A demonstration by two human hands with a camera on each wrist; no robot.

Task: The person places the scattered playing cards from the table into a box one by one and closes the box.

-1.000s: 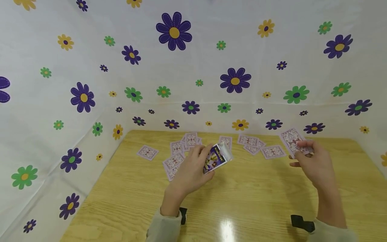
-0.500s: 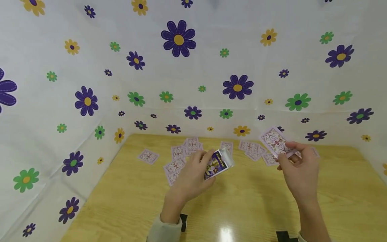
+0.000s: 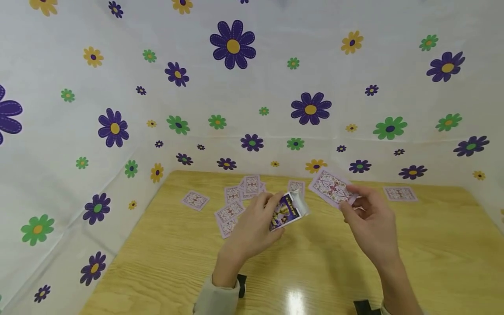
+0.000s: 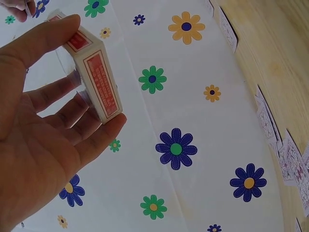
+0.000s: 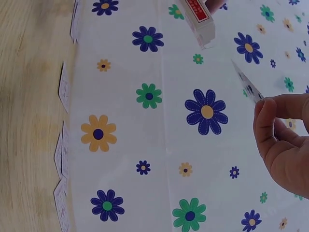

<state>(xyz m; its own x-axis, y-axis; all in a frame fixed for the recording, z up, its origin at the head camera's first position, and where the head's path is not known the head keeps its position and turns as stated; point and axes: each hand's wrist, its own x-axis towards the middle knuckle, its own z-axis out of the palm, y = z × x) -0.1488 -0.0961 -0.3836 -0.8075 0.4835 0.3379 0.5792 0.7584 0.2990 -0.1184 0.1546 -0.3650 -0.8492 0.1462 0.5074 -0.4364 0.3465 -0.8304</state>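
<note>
Head view: left hand [image 3: 252, 229] gripping card box [image 3: 288, 209] at frame centre above the table [image 3: 323, 262]; right hand [image 3: 372, 229], pinching one card [image 3: 330, 187], now shifted leftward, closer to the box than earlier.

A card box [image 3: 287, 210] is gripped by the left hand [image 3: 252, 227]; a card [image 3: 330, 188] is pinched by the right hand [image 3: 372, 227] above the counter [image 3: 315, 262].

Print on the card box [image 4: 94, 79] is unreadable.
</note>
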